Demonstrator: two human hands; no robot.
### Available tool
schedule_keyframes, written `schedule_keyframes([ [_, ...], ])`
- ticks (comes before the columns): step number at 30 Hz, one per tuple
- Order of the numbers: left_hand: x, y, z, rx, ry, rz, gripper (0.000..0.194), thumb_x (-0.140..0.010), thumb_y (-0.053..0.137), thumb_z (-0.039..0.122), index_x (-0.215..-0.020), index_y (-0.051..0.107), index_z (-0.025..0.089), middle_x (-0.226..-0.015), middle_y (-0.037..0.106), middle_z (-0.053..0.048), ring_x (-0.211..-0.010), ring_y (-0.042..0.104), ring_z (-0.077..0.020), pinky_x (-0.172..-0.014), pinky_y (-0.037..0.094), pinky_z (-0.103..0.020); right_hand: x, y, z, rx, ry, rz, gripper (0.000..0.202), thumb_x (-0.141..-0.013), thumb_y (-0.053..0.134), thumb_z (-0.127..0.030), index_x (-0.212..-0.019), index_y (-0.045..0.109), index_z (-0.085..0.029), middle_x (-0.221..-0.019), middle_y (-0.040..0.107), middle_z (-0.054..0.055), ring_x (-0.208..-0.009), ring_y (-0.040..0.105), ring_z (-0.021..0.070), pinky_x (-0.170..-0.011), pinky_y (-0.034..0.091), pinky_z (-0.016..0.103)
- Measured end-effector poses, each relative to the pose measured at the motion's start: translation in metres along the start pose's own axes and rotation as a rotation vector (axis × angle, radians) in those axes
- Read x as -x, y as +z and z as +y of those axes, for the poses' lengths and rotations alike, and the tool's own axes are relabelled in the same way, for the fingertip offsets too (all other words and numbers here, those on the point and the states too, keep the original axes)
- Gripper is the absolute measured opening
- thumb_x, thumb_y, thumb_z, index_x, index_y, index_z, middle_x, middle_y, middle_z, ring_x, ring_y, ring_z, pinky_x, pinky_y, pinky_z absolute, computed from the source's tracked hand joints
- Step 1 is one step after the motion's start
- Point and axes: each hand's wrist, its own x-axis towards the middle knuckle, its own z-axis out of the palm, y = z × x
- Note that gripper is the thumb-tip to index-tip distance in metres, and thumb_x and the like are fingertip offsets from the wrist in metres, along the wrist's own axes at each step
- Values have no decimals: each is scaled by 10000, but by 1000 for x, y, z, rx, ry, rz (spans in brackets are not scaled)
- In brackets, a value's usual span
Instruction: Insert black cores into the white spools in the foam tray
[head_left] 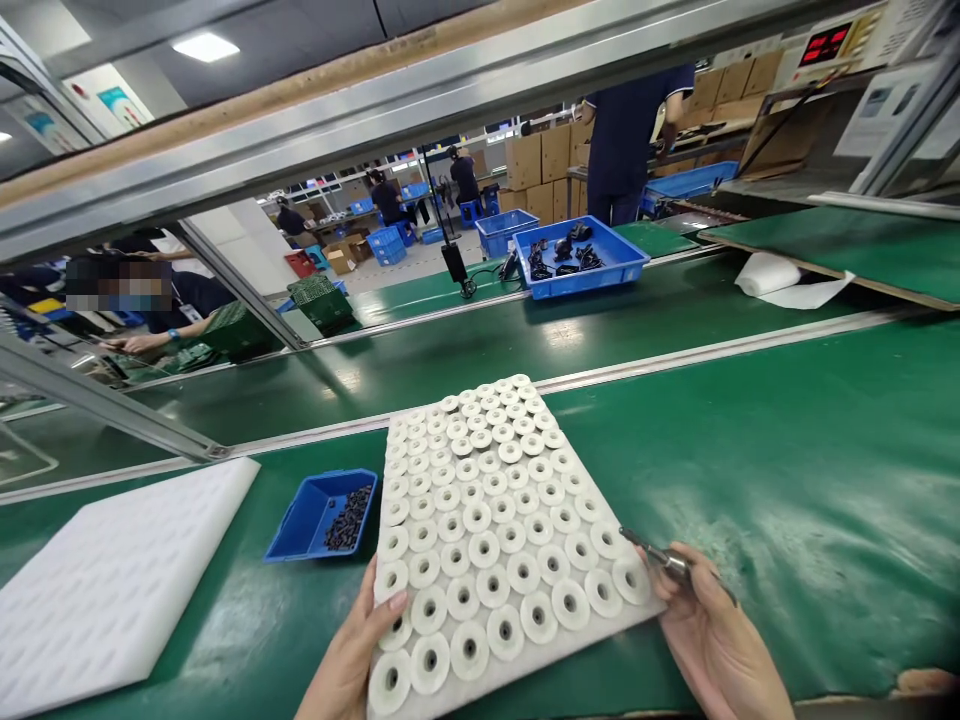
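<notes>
A pale foam tray [517, 655] stands tilted in front of me, filled with rows of round white flanged parts [484, 548], each with a dark centre hole. My left hand [352, 640] grips its lower left edge, thumb over the front. At the lower right corner, my right hand [709, 620] is closed around a slim metal tool [675, 566] with a dark narrow tip; its exact kind is unclear. The tool's tip lies at the tray's right edge. Left of the tray, a small blue bin [307, 515] holds many small black pieces [349, 518].
A white foam sheet [112, 590] with dimples lies at the left on the green bench [750, 470]. Beyond the metal rail, a blue crate [585, 285] holds black cabled items. A white roll [769, 275] lies at the right. A co-worker [184, 300] sits at the far left.
</notes>
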Motion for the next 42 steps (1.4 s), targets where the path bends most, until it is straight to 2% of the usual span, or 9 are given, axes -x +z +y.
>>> schedule_keyframes([
  [5, 14, 18, 44, -169, 88, 16, 1242, -640, 989, 228, -1657, 296, 400, -1423, 715, -137, -1132, 760, -422, -945, 660, -538, 15, 11, 5, -104, 59, -21, 460, -631, 1019, -500, -965, 814, -259, -680, 607, -43, -650, 592, 102, -824, 678, 318],
  [11, 32, 62, 154, -505, 212, -93, 1375, -496, 1026, 184, -1657, 313, 372, -1215, 800, -179, -785, 806, -434, -594, 665, -542, 32, 25, -7, -204, 83, -91, 414, -703, 983, -549, -945, 805, -263, -654, 577, -83, -632, 549, 71, -1089, 603, 528],
  [16, 27, 115, 234, -781, 309, -239, 1223, -520, 975, 263, -1607, 415, 240, -1249, 781, -172, -904, 789, -403, -722, 572, -602, 32, 17, -17, -215, 40, -94, 395, -692, 987, -552, -936, 815, -293, -649, 579, -82, -632, 550, 86, -1128, 575, 538],
  [19, 34, 143, 246, -1212, 661, -387, 1035, -686, 794, 336, -1621, 368, 214, -1326, 741, -68, -1102, 748, -326, -912, 520, -589, 30, 13, -21, -234, 15, -95, 375, -717, 969, -560, -938, 811, -303, -659, 572, -84, -646, 546, 90, -1149, 565, 531],
  [23, 65, 162, 204, -1452, 867, -355, 883, -554, 821, 165, -1423, 666, 193, -1229, 802, -61, -1024, 792, -355, -936, 545, -628, 22, 5, -33, -287, -34, -78, 364, -724, 963, -560, -929, 786, -316, -680, 554, -97, -631, 532, 87, -1126, 584, 525],
  [27, 76, 146, 114, -1491, 1131, -472, 828, -521, 744, -51, -1232, 799, 369, -1409, 708, -51, -824, 825, -345, -893, 621, -520, 22, -7, -53, -336, -131, -13, 398, -687, 985, -548, -911, 763, -306, -661, 514, -101, -597, 521, 86, -1039, 633, 477],
  [33, 26, 109, -16, -1621, 982, -694, 833, -810, 599, -49, -1389, 630, 548, -1619, 388, -28, -1475, 330, -542, -1072, 303, -871, 40, -20, -74, -281, -253, 36, 388, -694, 984, -536, -900, 755, -300, -651, 517, -93, -580, 498, 80, -821, 659, 321],
  [37, 5, 101, -53, -1674, 1024, -648, 791, -949, 434, -9, -1507, 490, 548, -1682, 313, -10, -1549, 261, -454, -1192, 302, -792, 48, -20, -69, -189, -225, 32, 372, -727, 954, -561, -906, 764, -296, -653, 513, -78, -602, 502, 94, -766, 646, 328],
  [42, 7, 67, -67, -1393, 1168, -655, 685, -834, 816, 181, -1403, 645, 520, -1517, 640, -5, -1462, 538, -433, -1260, 362, -674, 53, 6, -51, -110, -80, -30, 422, -771, 871, -665, -875, 774, -268, -589, 470, -53, -530, 455, 80, -482, 463, 195],
])
